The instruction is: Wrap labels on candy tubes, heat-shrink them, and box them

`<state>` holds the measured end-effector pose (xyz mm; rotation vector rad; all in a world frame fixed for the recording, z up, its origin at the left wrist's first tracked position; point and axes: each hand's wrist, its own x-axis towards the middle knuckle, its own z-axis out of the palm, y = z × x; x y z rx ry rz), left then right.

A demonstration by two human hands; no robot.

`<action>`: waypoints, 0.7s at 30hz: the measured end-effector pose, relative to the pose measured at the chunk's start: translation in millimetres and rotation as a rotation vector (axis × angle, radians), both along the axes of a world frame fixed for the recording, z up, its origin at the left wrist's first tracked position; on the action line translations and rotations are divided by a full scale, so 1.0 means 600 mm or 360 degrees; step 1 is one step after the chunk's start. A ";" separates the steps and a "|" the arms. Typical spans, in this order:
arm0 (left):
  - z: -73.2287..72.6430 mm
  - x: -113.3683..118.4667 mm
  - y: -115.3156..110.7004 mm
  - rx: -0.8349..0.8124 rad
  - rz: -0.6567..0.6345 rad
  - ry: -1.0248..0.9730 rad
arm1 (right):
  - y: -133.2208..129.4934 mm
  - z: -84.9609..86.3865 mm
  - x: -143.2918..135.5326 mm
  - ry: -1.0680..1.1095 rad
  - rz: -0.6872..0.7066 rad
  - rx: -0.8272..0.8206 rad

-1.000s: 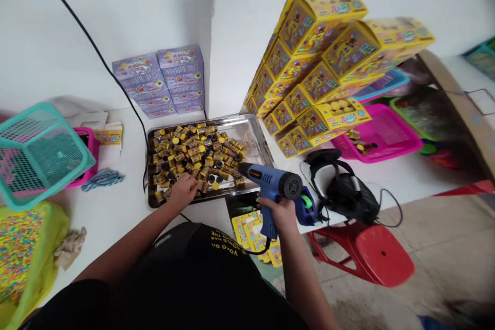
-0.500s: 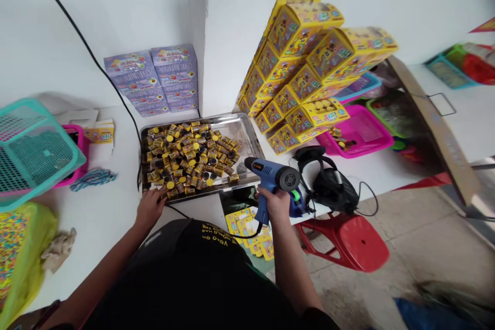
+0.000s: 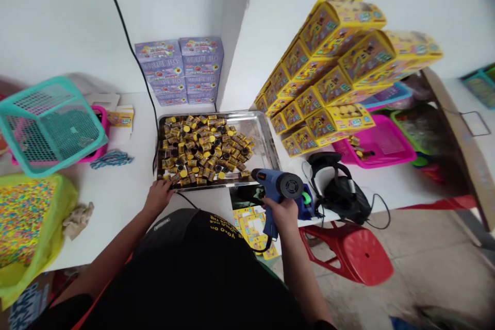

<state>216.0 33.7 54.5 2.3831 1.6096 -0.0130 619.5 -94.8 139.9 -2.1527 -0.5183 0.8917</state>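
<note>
My right hand [image 3: 284, 216] is wrapped around the handle of a blue heat gun [image 3: 274, 185], whose dark nozzle points left over the tray's front right corner. A cord runs from the bottom of its handle. A shiny metal tray [image 3: 266, 136] holds a heap of small yellow-and-brown bottles [image 3: 209, 152], some with yellow caps and some with black. My left hand [image 3: 158, 197] grips the front left corner of the tray, fingers bent over its rim beside the nearest bottles. Its fingertips are partly hard to make out.
Purple boxes [image 3: 201, 64] and stacked yellow boxes [image 3: 323, 80] stand behind the tray. At left are a teal basket [image 3: 71, 124] and a yellow bag of colourful candy [image 3: 62, 206]. Right are a pink basket [image 3: 386, 142], a black headset [image 3: 340, 193] and a red stool [image 3: 363, 255]. Yellow cards [image 3: 251, 224] lie below the gun.
The view has turned left, so the scene sits further right in the picture. My right hand still holds the heat gun near the tray's corner, and my left stays at the rim.
</note>
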 end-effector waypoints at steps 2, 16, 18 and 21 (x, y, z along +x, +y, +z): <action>0.005 0.005 -0.002 -0.0040 -0.0027 0.0059 | -0.008 0.006 -0.007 -0.0007 0.0038 -0.0026; 0.031 -0.019 -0.018 -0.0053 -0.0045 0.0234 | 0.066 0.058 -0.159 0.0542 0.0754 0.0264; 0.033 -0.024 -0.020 -0.0043 -0.0033 0.0206 | 0.084 0.058 -0.183 0.0573 0.0878 0.0222; 0.035 -0.018 -0.014 -0.0029 -0.0136 0.0109 | 0.118 0.058 -0.222 0.0489 0.1012 0.0221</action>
